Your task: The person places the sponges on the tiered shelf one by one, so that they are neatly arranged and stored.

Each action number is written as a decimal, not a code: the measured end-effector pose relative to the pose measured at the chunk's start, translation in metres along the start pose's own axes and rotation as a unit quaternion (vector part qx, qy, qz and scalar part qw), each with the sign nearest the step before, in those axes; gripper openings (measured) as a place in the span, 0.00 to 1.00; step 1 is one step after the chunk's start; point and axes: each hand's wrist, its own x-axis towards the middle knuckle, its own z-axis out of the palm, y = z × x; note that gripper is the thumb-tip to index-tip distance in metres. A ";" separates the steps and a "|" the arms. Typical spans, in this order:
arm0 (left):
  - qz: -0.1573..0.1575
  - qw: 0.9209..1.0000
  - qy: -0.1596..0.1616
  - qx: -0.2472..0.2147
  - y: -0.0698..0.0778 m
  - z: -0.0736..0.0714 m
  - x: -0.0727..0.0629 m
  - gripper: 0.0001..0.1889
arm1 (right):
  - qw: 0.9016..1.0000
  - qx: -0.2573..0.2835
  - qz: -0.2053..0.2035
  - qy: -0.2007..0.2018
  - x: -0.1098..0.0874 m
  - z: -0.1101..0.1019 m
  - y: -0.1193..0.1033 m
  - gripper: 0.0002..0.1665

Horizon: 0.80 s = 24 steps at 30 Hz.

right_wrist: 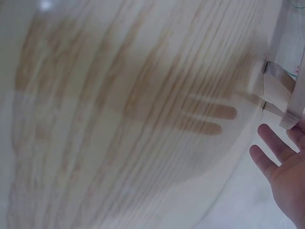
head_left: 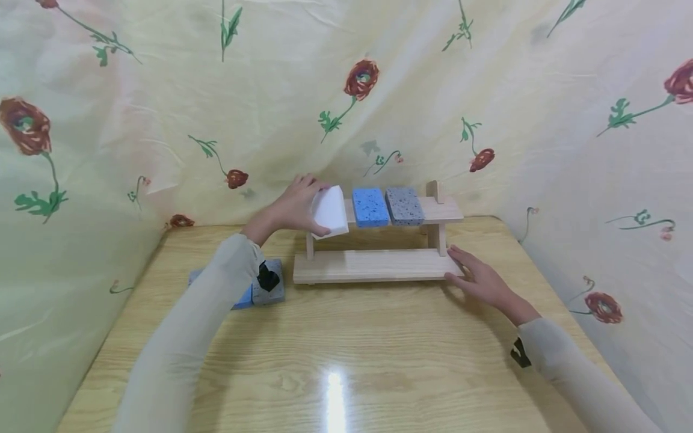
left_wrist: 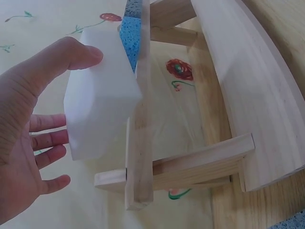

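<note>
My left hand (head_left: pixel 295 205) pinches a white sponge block (head_left: pixel 330 211) between thumb and fingers. It tilts over the left end of the upper board of a two-tier wooden shelf (head_left: pixel 373 264). In the left wrist view the thumb lies on the face of the white sponge block (left_wrist: pixel 102 81), with fingertips at its far side. To its right on the upper board lie a blue speckled sponge (head_left: pixel 370 207) and a grey speckled sponge (head_left: pixel 405 206), side by side. My right hand (head_left: pixel 482 281) touches the right end of the lower board, its fingers spread and fairly straight.
Left of the shelf, a grey sponge (head_left: pixel 275 287) and a blue sponge (head_left: pixel 245 300) lie on the wooden table (head_left: pixel 390 355), partly behind the left sleeve. A flower-printed curtain (head_left: pixel 281 90) stands close behind the shelf and along both sides.
</note>
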 end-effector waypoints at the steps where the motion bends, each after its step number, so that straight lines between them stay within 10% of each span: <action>1: -0.002 1.000 0.000 0.001 0.000 0.000 0.001 0.53 | 1.000 0.000 -0.001 0.000 0.000 0.000 0.000 0.45; 24: -0.026 0.998 -0.010 0.051 -0.004 0.006 0.021 0.53 | 1.000 -0.002 -0.006 0.008 0.001 0.002 0.003 0.44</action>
